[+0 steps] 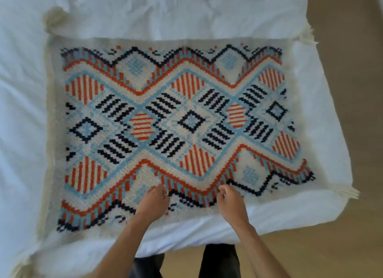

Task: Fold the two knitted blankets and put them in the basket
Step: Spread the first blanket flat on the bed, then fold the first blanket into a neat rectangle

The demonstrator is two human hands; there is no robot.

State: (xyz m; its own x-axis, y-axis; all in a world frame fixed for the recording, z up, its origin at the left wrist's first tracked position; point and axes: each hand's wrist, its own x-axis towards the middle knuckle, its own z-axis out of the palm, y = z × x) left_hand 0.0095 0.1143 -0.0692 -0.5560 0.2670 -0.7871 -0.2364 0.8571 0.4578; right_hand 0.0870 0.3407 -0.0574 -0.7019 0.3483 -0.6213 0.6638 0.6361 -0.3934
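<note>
Head view, and it's the only one you've got: the patterned blanket lies spread flat, pattern up, directly beyond both your hands, and that's the sensible layout for a fold, with every edge reachable and nothing bunched. Your left hand and right hand sit side by side, a little apart, on the blanket's near border, right around the middle of that edge. Both have their fingers curled in. The fabric under them looks flat, so I can't tell whether you're pinching the knit or just resting knuckles on it. Placed there, you look set to take the near edge and carry it away from you. The blanket's long axis runs crosswise, from out past your left hand to out past your right, and the orange and blue zigzag bands follow that line. The near edge is skewed, sitting closer to you on the left-hand side. Beneath it is a white layer with cream tassels at its corners, which could be bedding or the second blanket. No basket is in sight.
</note>
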